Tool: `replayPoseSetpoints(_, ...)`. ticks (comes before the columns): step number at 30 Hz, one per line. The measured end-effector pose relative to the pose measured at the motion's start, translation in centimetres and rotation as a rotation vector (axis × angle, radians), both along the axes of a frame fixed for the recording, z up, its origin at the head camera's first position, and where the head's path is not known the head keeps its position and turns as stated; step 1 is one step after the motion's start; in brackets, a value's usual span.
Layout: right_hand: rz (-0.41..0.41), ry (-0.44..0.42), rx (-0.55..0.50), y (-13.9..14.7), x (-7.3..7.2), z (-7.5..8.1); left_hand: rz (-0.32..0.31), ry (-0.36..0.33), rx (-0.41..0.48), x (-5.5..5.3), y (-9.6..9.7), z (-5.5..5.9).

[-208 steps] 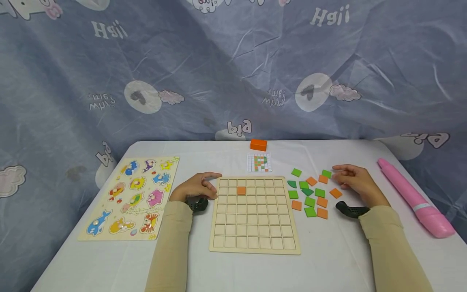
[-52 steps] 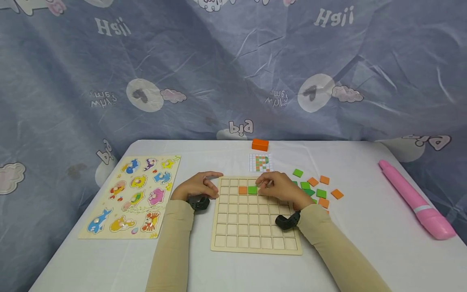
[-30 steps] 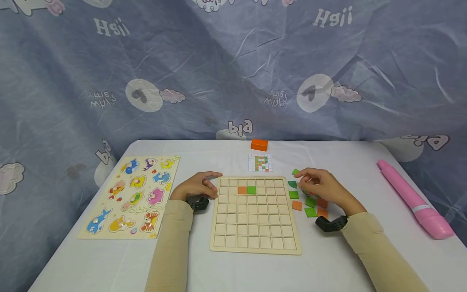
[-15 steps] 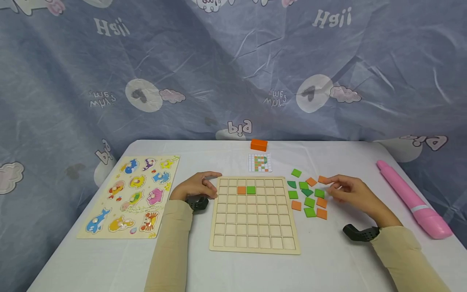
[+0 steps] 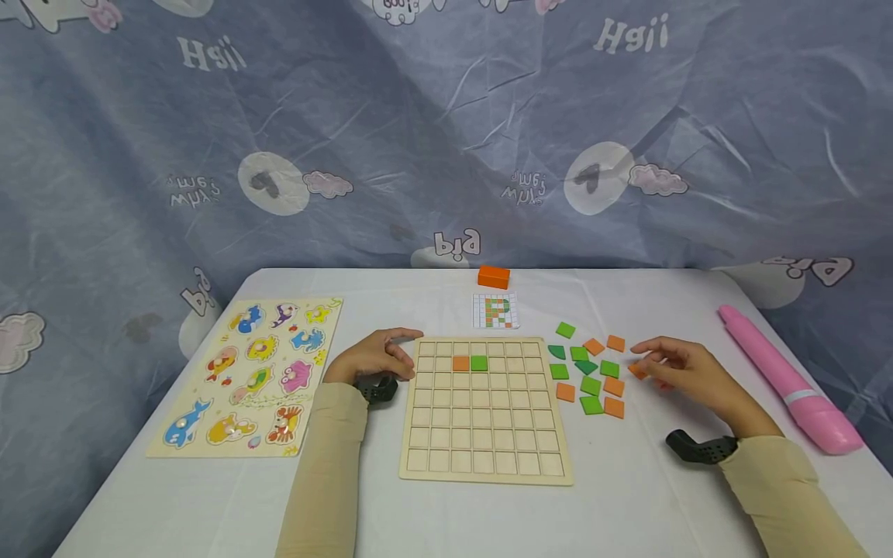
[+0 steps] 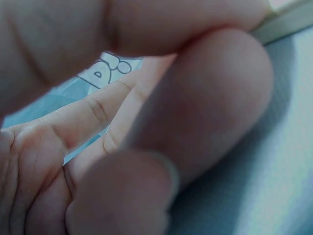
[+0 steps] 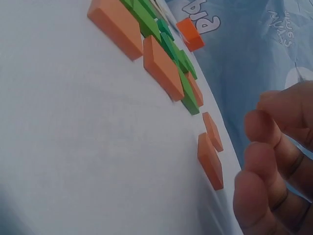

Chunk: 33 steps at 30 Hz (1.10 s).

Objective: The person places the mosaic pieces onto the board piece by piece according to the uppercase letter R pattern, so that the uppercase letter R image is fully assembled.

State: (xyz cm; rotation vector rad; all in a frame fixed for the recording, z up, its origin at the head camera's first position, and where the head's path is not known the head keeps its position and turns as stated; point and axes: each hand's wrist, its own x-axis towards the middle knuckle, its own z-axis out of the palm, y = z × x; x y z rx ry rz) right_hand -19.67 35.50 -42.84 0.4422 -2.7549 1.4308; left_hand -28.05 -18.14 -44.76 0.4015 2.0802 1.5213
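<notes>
A wooden grid board (image 5: 486, 484) lies in the middle of the table, with an orange square tile (image 5: 461, 363) and a green square tile (image 5: 479, 363) side by side in its second row. My left hand (image 5: 373, 356) rests at the board's upper left edge, fingertips touching it. To the right of the board, several loose orange and green tiles (image 5: 591, 385) are spread out. My right hand (image 5: 680, 370) hovers beside the rightmost orange tile (image 5: 636, 371), its fingers loosely bent. In the right wrist view that orange tile (image 7: 210, 160) lies flat on the table, apart from the fingertips (image 7: 251, 196).
Behind the board lie a small pattern card (image 5: 495, 311) and an orange block (image 5: 494, 277). An animal knob puzzle (image 5: 240, 372) is at the left. A pink cylindrical object (image 5: 788, 376) lies at the far right. A printed cloth (image 5: 418, 155) hangs behind the table.
The green tile from the pile's far right has come to sit beside the orange one on the board. My right hand has gone from the board back rightward past the pile; my left has stayed.
</notes>
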Motion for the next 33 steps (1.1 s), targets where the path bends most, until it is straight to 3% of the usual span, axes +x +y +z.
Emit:
replayPoseSetpoints(16, -0.048, -0.077, -0.003, 2.5, -0.5, -1.4, 0.006, -0.001, 0.000, 0.1, 0.1, 0.0)
replayPoseSetpoints(26, 0.052, -0.116, -0.003, 3.4, -1.3, -1.8, 0.008, -0.002, -0.004, 0.1, 0.1, 0.0)
replayPoseSetpoints(33, 0.154, -0.054, 0.007, 3.7, -1.7, -1.7, 0.009, 0.000, -0.007, 0.3, 0.2, 0.2)
